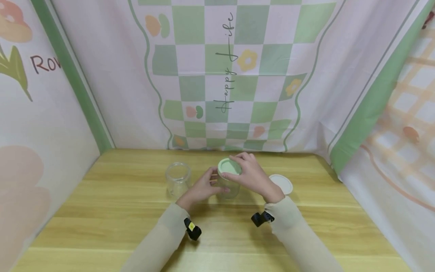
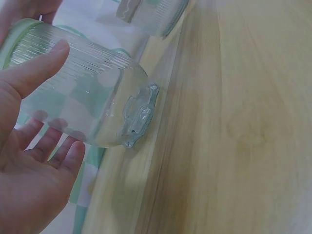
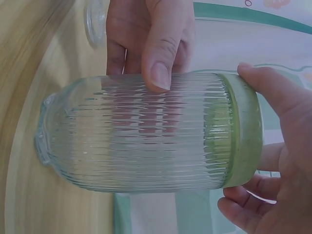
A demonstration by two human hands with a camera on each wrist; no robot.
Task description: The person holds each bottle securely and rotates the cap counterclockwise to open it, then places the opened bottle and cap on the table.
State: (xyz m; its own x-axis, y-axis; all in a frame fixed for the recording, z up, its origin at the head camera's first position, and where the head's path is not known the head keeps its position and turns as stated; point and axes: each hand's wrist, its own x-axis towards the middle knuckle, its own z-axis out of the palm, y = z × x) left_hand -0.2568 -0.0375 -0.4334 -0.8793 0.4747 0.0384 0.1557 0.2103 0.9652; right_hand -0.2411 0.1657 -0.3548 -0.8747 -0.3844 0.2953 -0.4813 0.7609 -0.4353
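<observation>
A ribbed clear glass jar [image 3: 146, 136] with a light green lid [image 1: 230, 166] is between both hands in the head view. My left hand [image 1: 202, 187] holds its side, the thumb on one face and the fingers on the opposite one. My right hand [image 1: 253, 173] grips the lid's rim from above, thumb and fingers spread around it. The jar's flared, uneven base [image 2: 142, 116] shows in the left wrist view; whether it touches the table cannot be told. To the left of my left hand stands a second clear glass jar [image 1: 178, 179] with an open top.
A white round lid [image 1: 282, 184] lies beside my right wrist. The wooden table [image 1: 217, 234] runs back to a checked cloth [image 1: 224, 75], with cloth walls on both sides. A clear thing [image 2: 156, 17], cut off at the left wrist view's top, is unclear in kind.
</observation>
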